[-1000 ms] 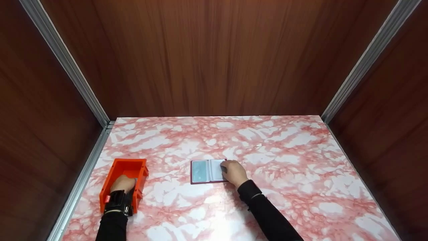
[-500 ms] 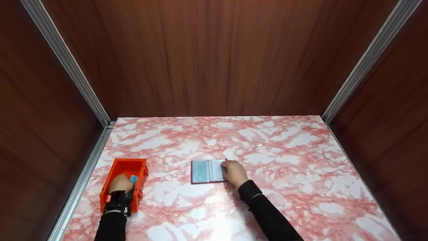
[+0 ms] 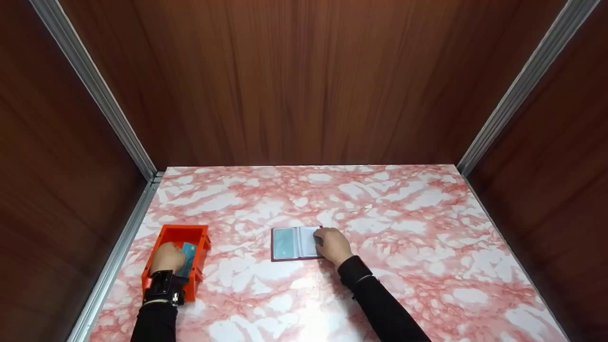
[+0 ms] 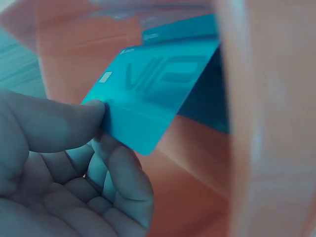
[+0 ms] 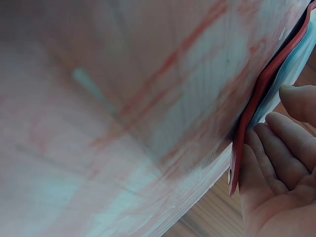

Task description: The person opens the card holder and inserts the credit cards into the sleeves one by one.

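In the left wrist view, the left hand (image 4: 64,153) pinches a blue bank-type card (image 4: 153,84) marked VIP between thumb and fingers. The card tilts inside the orange bin (image 3: 205,251), and more blue cards (image 4: 180,30) show behind it. On the table's middle an open card holder (image 3: 285,243) with a red cover lies flat, a pale blue card or insert in its left clear sleeve. The right hand (image 3: 335,244) holds the holder's right edge, its curled fingers and thumb at the clear sleeve (image 5: 289,69) and the red cover.
The bin stands at the left on a red-and-white marbled table (image 3: 408,228). Brown wood-grain panels (image 3: 294,85) enclose the back and both sides, with metal corner rails (image 3: 95,80).
The left hand has shifted slightly up and left within the bin, and a blue card has come into view beside it. The right hand and the card holder have stayed in place.
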### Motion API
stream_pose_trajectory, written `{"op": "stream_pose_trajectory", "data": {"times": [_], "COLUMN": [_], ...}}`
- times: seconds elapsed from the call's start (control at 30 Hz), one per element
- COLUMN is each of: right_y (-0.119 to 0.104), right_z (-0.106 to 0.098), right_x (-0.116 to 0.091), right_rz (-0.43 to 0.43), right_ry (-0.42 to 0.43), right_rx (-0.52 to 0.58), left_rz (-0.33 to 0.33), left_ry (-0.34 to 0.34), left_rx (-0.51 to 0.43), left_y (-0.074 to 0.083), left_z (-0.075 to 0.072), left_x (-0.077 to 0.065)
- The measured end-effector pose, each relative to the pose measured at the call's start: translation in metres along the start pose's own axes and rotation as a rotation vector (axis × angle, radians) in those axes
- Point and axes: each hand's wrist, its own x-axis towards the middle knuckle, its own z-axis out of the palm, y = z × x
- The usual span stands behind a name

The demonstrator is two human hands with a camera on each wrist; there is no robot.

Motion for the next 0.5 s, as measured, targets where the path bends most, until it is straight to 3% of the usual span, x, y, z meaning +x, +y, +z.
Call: {"op": "stream_pose_trajectory", "data": {"times": [0.1,0.5], "right_y": [0.0,0.0], "right_z": [0.001,0.0], "right_x": [0.0,0.0], "right_rz": [0.001,-0.005], "right_ry": [-0.003,-0.011], "right_rx": [-0.001,-0.004], "left_rz": [0.008,0.062], "left_ry": [0.016,0.186], "left_rx": [-0.012,-0.086], "left_y": [0.003,0.019], "left_z": [-0.005,-0.027], "left_x": [0.0,-0.005]}}
